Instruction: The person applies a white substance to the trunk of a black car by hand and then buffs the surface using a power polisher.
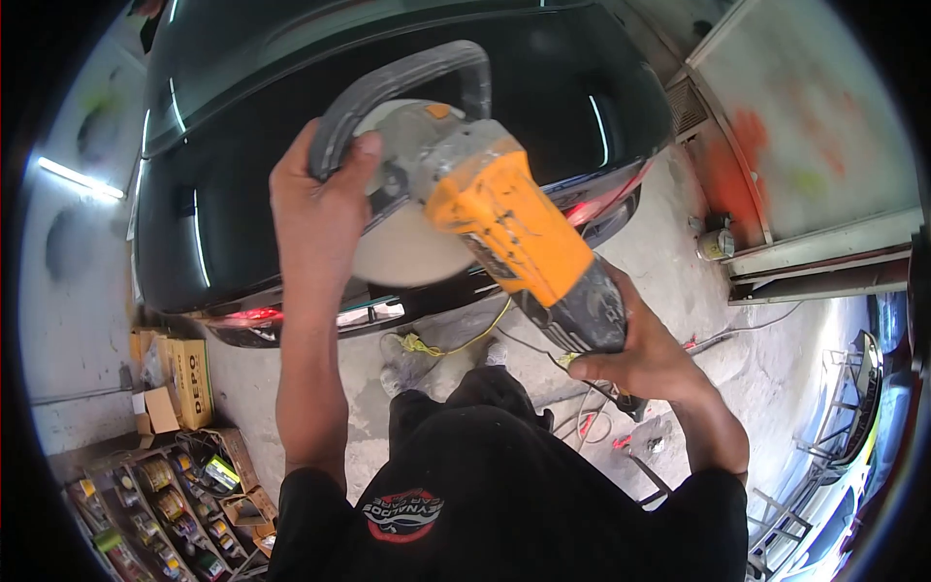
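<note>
A yellow and black car polisher (pixel 524 218) is held up in front of my body, slanting across the view. My left hand (pixel 330 189) wraps round its black loop handle (pixel 407 73) on the left side. My right hand (pixel 640 344) grips the black rear end of the body, thumb along its underside. The round pale pad (pixel 412 247) shows below and behind the polisher's head, overlapping the rear of a glossy black car (pixel 543 116) in this view. A dark cord runs from the tool's rear end toward the floor.
Yellow cord (pixel 436 349) and other cables lie on the concrete floor by my feet. At lower left stand a shelf of bottles and cans (pixel 160 504) and cardboard boxes (pixel 184 383). A can (pixel 716 244) sits by the right wall. Metal stands (pixel 786 524) are at lower right.
</note>
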`<state>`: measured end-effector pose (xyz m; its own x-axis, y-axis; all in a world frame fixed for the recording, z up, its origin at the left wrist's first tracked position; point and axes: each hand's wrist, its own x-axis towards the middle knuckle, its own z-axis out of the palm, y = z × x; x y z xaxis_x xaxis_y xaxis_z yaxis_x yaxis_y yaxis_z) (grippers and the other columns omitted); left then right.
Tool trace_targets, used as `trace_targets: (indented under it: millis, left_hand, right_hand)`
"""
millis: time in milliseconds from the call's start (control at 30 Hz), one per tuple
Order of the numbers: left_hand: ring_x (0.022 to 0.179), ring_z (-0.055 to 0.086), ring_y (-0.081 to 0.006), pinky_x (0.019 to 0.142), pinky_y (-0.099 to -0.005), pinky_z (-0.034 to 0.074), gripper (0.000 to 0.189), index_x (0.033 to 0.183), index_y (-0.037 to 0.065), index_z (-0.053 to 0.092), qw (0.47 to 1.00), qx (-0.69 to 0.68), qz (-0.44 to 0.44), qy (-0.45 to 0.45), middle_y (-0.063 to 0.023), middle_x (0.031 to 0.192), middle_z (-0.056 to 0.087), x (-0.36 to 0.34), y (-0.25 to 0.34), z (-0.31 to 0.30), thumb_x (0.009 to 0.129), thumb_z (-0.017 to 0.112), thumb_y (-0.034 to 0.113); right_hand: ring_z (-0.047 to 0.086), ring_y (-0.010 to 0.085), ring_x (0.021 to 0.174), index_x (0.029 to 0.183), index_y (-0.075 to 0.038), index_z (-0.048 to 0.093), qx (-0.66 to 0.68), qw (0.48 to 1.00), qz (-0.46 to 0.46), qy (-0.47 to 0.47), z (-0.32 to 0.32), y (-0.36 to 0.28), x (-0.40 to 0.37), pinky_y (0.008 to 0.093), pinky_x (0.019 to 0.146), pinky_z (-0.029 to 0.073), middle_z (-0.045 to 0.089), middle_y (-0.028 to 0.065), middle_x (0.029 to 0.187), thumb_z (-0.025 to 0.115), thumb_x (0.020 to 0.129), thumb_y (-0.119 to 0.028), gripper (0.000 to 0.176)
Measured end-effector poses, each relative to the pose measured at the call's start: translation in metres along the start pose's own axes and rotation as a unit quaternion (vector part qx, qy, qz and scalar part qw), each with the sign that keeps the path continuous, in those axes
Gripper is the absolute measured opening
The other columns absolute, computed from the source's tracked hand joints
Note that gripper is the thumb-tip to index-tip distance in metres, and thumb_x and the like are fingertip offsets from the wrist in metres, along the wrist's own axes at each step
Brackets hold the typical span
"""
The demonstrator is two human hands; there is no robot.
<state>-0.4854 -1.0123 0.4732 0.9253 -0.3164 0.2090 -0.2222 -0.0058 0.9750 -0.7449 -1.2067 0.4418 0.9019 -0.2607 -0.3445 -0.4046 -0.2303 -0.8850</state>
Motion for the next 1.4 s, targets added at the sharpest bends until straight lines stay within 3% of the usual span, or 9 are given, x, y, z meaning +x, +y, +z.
trace_targets:
  millis: [133,233,267,333,400,467,767,1133,1400]
  left_hand:
    - [0.067,0.056,-0.0093,0.063,-0.0316,0.047,0.014,0.094,0.0,0.069,0.997,0.028,0.04,-0.059,-0.0009,0.071,0.062,0.008,0.003,0.085,0.092,0.073,0.014]
    - [0.069,0.067,-0.0229,0.067,-0.0373,0.051,0.024,0.1,-0.001,0.069,0.99,0.071,0.074,-0.099,-0.0153,0.081,0.07,0.013,0.0,0.143,0.09,0.075,0.02]
    - [0.066,0.059,-0.01,0.062,-0.0295,0.048,0.022,0.104,-0.001,0.069,0.983,0.093,0.131,-0.093,-0.0054,0.077,0.068,0.017,-0.006,0.164,0.094,0.073,0.018]
    - [0.073,0.065,-0.0139,0.07,-0.0332,0.052,0.028,0.105,-0.003,0.069,0.986,0.063,0.095,-0.119,-0.0111,0.084,0.073,0.019,-0.007,0.2,0.092,0.075,0.021]
    - [0.075,0.072,-0.0198,0.072,-0.0349,0.054,0.038,0.116,-0.006,0.067,0.982,0.066,0.082,-0.155,-0.0174,0.086,0.074,0.022,-0.002,0.229,0.092,0.075,0.022]
    - [0.09,0.072,-0.04,0.082,-0.0464,0.055,0.029,0.106,-0.004,0.067,0.985,0.024,0.118,-0.126,-0.0266,0.099,0.071,0.023,-0.007,0.26,0.088,0.076,0.018]
    - [0.1,0.069,-0.0434,0.088,-0.0473,0.054,0.026,0.104,-0.004,0.067,0.982,-0.054,0.067,-0.169,-0.027,0.1,0.071,0.05,-0.012,0.347,0.088,0.074,0.016]
    - [0.105,0.067,-0.0446,0.093,-0.0492,0.053,0.026,0.1,-0.006,0.068,0.99,-0.048,0.12,-0.053,-0.0268,0.103,0.071,0.051,-0.015,0.357,0.085,0.075,0.015]
    - [0.091,0.071,-0.0401,0.081,-0.0447,0.053,0.019,0.098,-0.003,0.068,0.983,-0.133,0.122,0.036,-0.0229,0.09,0.072,0.012,0.009,0.262,0.087,0.075,0.012]
  right_hand:
    - [0.046,0.0248,0.14,0.159,0.002,0.021,0.058,0.996,0.024,0.061,-0.049,0.017,-0.027,0.0356,0.119,0.032,0.053,0.0184,0.146,0.09,0.07,-0.004,0.113]
    - [0.049,0.0181,0.133,0.159,0.002,0.023,0.154,0.983,0.021,0.099,-0.078,0.036,-0.044,0.033,0.116,0.035,0.056,0.011,0.139,0.086,0.071,0.005,0.109]
    - [0.051,0.0179,0.129,0.159,0.001,0.023,0.16,0.98,0.052,0.11,-0.087,0.038,-0.048,0.0327,0.112,0.039,0.056,0.0106,0.138,0.086,0.071,0.006,0.108]
    - [0.056,0.0174,0.121,0.158,0.001,0.025,0.172,0.97,0.11,0.135,-0.105,0.038,-0.058,0.0321,0.104,0.046,0.058,0.0099,0.134,0.084,0.07,0.009,0.107]
    - [0.063,0.0148,0.088,0.155,-0.002,0.031,0.129,0.972,0.083,0.177,-0.122,0.062,-0.067,0.03,0.071,0.054,0.062,0.0074,0.114,0.082,0.07,0.009,0.1]
    - [0.062,0.0134,0.073,0.153,-0.004,0.033,0.15,0.962,0.097,0.207,-0.132,0.065,-0.069,0.0284,0.058,0.052,0.063,0.006,0.104,0.082,0.07,0.007,0.096]
    - [0.06,0.0117,0.057,0.139,-0.004,0.044,0.086,0.962,0.066,0.252,-0.203,0.078,-0.055,0.0249,0.048,0.049,0.062,0.002,0.079,0.099,0.063,-0.032,0.099]
    - [0.062,0.0107,0.071,0.142,-0.006,0.045,0.044,0.978,-0.012,0.203,-0.222,0.077,-0.05,0.0251,0.058,0.054,0.063,0.0017,0.094,0.094,0.07,-0.031,0.09]
    - [0.058,0.0111,0.056,0.142,-0.009,0.044,-0.086,0.983,0.017,0.159,-0.21,0.006,-0.081,0.0255,0.049,0.051,0.061,0.0019,0.088,0.094,0.069,-0.03,0.091]
